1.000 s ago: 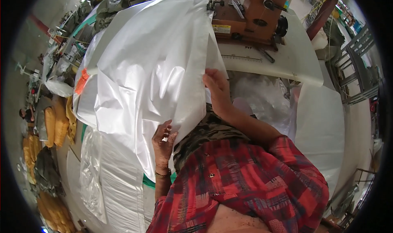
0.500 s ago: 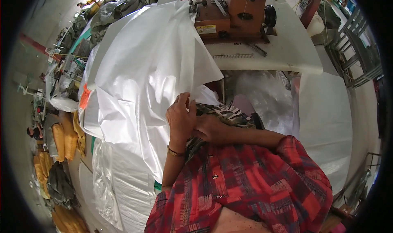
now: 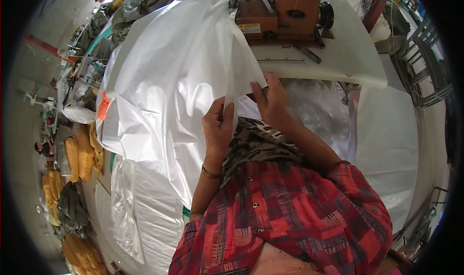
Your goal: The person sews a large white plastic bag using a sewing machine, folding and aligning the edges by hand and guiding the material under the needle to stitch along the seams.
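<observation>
White sheet: a broad, glossy white sheet (image 3: 164,72) is spreading across the left part of the surface of the pale table (image 3: 355,62), with creased folds drooping past the near edge toward the lap.
Pale flap: a matte, off-white flap (image 3: 247,67) is tapering down along the sheet's right side; whether it is a fold of the sheet or a second layer, I cannot tell.
Left hand: the left hand (image 3: 218,125) is pinching the sheet's right border between thumb and fingers, just above the camouflage trousers (image 3: 256,142).
Right hand: the right hand (image 3: 274,106) is pinching the flap's lower right corner, thumb and forefinger closing on it, near the surface's near edge.
Sewing machine: a brown, boxy metal sewing machine (image 3: 297,21) is standing at the far edge, its small metal presser foot (image 3: 233,3) meeting the sheet's far end.
Dark tool: a slim, dark metal tool (image 3: 308,54) is lying on the surface just in front of the machine, apart from both hands.
Slipping risk: the slick material could be sliding out of either pinch, letting the borders drift out of line.
Pulling risk: the hanging folds' weight could be dragging the sheet askew at the foot, probably causing puckers.
</observation>
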A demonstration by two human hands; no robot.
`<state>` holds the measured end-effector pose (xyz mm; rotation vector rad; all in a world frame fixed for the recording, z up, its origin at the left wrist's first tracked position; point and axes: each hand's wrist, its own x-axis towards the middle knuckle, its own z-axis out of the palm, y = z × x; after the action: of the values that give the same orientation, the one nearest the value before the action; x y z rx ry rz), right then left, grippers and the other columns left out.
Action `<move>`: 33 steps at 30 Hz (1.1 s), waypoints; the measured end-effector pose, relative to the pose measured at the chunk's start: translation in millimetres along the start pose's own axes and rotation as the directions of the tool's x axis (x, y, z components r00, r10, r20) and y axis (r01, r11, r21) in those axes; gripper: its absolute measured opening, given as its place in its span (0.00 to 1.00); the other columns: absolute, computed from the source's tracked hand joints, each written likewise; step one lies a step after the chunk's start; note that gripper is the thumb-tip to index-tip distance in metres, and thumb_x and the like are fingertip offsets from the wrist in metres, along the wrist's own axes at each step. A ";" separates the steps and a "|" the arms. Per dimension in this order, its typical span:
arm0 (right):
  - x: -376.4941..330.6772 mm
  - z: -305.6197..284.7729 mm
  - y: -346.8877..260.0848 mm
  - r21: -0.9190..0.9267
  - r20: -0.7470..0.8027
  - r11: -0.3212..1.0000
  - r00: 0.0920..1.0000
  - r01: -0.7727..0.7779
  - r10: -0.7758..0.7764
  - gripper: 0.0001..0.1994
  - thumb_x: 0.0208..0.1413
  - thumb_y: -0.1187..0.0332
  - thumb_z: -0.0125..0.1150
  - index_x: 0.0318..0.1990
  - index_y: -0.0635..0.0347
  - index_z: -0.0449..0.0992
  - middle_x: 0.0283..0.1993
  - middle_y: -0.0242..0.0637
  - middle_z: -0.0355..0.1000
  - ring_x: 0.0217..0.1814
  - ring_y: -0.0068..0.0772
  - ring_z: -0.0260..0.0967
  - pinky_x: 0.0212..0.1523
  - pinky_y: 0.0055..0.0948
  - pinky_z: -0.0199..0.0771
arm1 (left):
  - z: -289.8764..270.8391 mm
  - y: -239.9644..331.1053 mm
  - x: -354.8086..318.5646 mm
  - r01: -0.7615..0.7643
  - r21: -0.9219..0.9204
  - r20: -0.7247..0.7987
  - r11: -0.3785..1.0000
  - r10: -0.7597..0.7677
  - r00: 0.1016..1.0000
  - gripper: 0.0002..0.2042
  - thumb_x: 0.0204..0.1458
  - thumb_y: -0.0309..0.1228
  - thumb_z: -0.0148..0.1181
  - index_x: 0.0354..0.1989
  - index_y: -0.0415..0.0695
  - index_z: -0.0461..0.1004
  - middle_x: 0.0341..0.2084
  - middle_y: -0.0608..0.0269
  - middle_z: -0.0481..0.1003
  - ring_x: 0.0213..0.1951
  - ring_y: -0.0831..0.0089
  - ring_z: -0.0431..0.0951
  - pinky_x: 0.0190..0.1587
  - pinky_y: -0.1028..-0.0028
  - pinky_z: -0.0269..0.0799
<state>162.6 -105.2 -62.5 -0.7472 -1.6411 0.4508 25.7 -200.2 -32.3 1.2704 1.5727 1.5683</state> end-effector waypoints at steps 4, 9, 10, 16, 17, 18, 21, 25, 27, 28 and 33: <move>15.1 -7.8 -7.8 -0.031 0.169 0.984 0.972 0.173 -0.166 0.09 0.56 0.75 0.59 0.43 0.65 0.69 0.33 0.47 0.67 0.33 0.51 0.67 0.33 0.42 0.68 | -7.7 -12.0 4.3 -0.056 0.074 0.041 0.996 0.053 0.998 0.10 0.59 0.24 0.56 0.47 0.35 0.75 0.29 0.70 0.75 0.31 0.88 0.67 0.33 0.84 0.65; 23.3 4.2 -24.4 0.113 0.202 0.963 0.943 0.247 -0.265 0.07 0.57 0.77 0.57 0.43 0.65 0.69 0.35 0.47 0.69 0.33 0.51 0.69 0.33 0.39 0.69 | 4.2 7.7 1.2 0.013 -0.074 -0.011 0.997 -0.014 1.000 0.12 0.59 0.23 0.54 0.51 0.34 0.74 0.31 0.69 0.75 0.32 0.87 0.68 0.34 0.84 0.65; 23.3 5.8 -26.2 0.116 0.205 0.962 0.941 0.249 -0.268 0.07 0.57 0.77 0.57 0.43 0.65 0.69 0.35 0.47 0.69 0.33 0.51 0.69 0.33 0.39 0.69 | 1.5 7.4 2.4 0.038 -0.070 0.036 0.997 -0.035 0.999 0.13 0.60 0.23 0.54 0.52 0.34 0.73 0.31 0.69 0.75 0.32 0.87 0.68 0.34 0.84 0.65; 16.0 10.3 -31.1 0.148 0.245 0.958 0.930 0.244 -0.275 0.15 0.56 0.79 0.57 0.52 0.65 0.70 0.36 0.46 0.71 0.36 0.49 0.70 0.36 0.39 0.71 | -3.0 8.7 5.6 0.118 -0.106 0.063 0.987 -0.112 0.992 0.10 0.61 0.26 0.53 0.48 0.35 0.73 0.30 0.71 0.74 0.31 0.88 0.68 0.33 0.84 0.64; 14.3 10.4 -31.2 0.139 0.264 0.957 0.922 0.255 -0.284 0.16 0.54 0.78 0.57 0.51 0.64 0.70 0.37 0.45 0.70 0.37 0.49 0.70 0.38 0.40 0.70 | -5.2 6.7 6.2 0.177 -0.123 0.076 0.977 -0.168 0.983 0.09 0.62 0.28 0.53 0.45 0.36 0.74 0.30 0.71 0.74 0.31 0.88 0.67 0.33 0.84 0.64; 13.3 10.4 -30.6 0.132 0.282 0.954 0.913 0.267 -0.295 0.16 0.53 0.77 0.58 0.51 0.64 0.70 0.37 0.45 0.70 0.38 0.50 0.70 0.39 0.42 0.70 | -5.2 8.0 7.5 0.179 -0.124 0.070 0.976 -0.171 0.983 0.09 0.62 0.28 0.53 0.45 0.36 0.74 0.30 0.71 0.74 0.31 0.88 0.67 0.33 0.84 0.64; 10.1 8.3 -28.4 0.144 0.296 0.961 0.917 0.235 -0.268 0.16 0.53 0.80 0.57 0.51 0.65 0.71 0.38 0.46 0.71 0.38 0.49 0.70 0.38 0.40 0.71 | -1.7 20.5 10.4 0.224 -0.318 0.096 0.921 -0.203 0.974 0.09 0.63 0.32 0.53 0.39 0.38 0.73 0.29 0.71 0.73 0.31 0.88 0.67 0.31 0.82 0.63; -2.0 10.7 -17.6 0.138 0.280 0.961 0.921 0.239 -0.269 0.16 0.52 0.81 0.58 0.50 0.64 0.72 0.38 0.45 0.71 0.38 0.50 0.70 0.38 0.40 0.71 | 9.0 26.6 16.8 0.210 -0.334 0.061 0.919 -0.202 0.978 0.11 0.63 0.35 0.54 0.36 0.38 0.73 0.26 0.71 0.73 0.29 0.87 0.67 0.30 0.81 0.63; -8.2 13.1 -16.4 0.137 0.308 0.955 0.905 0.265 -0.295 0.17 0.50 0.80 0.59 0.49 0.65 0.72 0.43 0.46 0.69 0.45 0.51 0.68 0.43 0.42 0.71 | 10.3 15.7 23.9 0.228 -0.330 0.041 0.916 -0.227 0.973 0.12 0.62 0.35 0.55 0.34 0.38 0.73 0.25 0.72 0.72 0.29 0.87 0.66 0.29 0.81 0.62; -8.4 13.5 -16.1 0.139 0.317 0.954 0.901 0.265 -0.296 0.17 0.50 0.80 0.59 0.49 0.65 0.72 0.43 0.46 0.69 0.45 0.51 0.68 0.43 0.42 0.71 | 7.5 6.5 27.7 0.250 -0.324 0.019 0.912 -0.258 0.966 0.11 0.61 0.34 0.56 0.33 0.37 0.74 0.24 0.72 0.72 0.28 0.87 0.66 0.29 0.81 0.62; -2.8 3.7 -3.6 0.317 0.288 0.940 0.931 0.127 -0.223 0.12 0.56 0.80 0.56 0.48 0.66 0.72 0.39 0.45 0.73 0.39 0.43 0.73 0.40 0.32 0.72 | 5.7 -4.6 37.8 0.085 -0.216 -0.119 0.973 -0.113 0.986 0.09 0.56 0.27 0.61 0.25 0.37 0.72 0.18 0.76 0.67 0.23 0.87 0.60 0.23 0.79 0.58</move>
<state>158.4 -109.3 -62.9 -0.3074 -1.8711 0.6961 15.3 -163.2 -29.2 0.9779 1.4776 1.7320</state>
